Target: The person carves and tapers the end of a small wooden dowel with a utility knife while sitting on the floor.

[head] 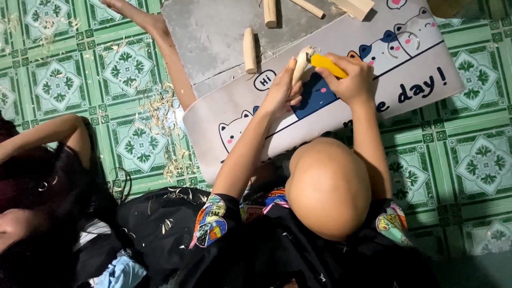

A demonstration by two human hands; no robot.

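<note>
Whittling in progress: above the cat-print mat (426, 80), the left hand (280, 93) clasps a pale wooden piece (300, 65) while the right hand (352, 80), fingers wrapped around a yellow-handled knife (328, 65), shaves its tip, which calls for steady, controlled strokes.

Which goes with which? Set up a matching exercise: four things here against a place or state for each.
1. wooden piece
2. yellow-handled knife
3. wooden peg
4. wood shavings

a. scattered on the green tiles
b. lying loose on the grey board
c. in the left hand
d. in the right hand

Pairs: 1-c, 2-d, 3-b, 4-a
</note>
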